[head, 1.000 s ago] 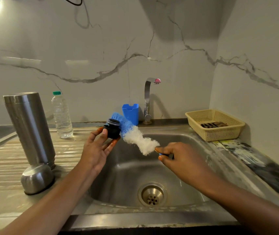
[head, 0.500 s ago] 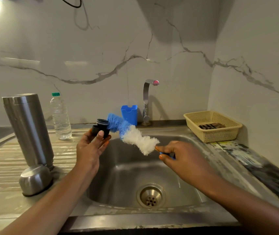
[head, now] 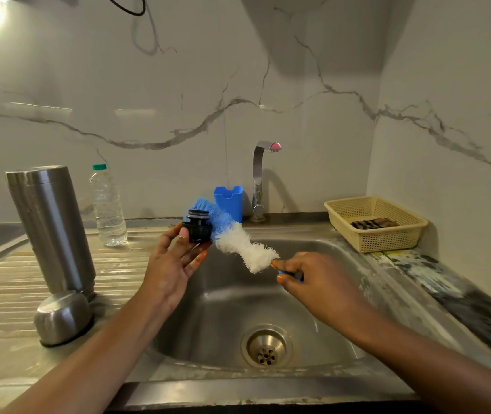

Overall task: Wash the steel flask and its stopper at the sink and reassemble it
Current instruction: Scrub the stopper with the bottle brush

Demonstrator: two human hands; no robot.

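Over the sink (head: 232,297) the left hand (head: 172,264) pinches the black stopper (head: 199,228), the right hand (head: 319,282) grips the bottle brush (head: 238,243) against it; the steel flask (head: 50,228) awaits reassembly.

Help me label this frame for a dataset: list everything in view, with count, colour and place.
flask: 1, steel, upright on draining board, left.
cup lid: 1, steel, dome up, before the flask.
stopper: 1, black, in left hand.
bottle brush: 1, blue-white, in right hand, bristles by stopper.
water bottle: 1, clear, green cap, board's back.
sink: 1, steel, centre.
tap: 1, chrome, behind sink.
holder: 1, blue, beside tap.
basket: 1, beige, right counter.
left hand: 1, holds stopper.
right hand: 1, pinches brush handle.
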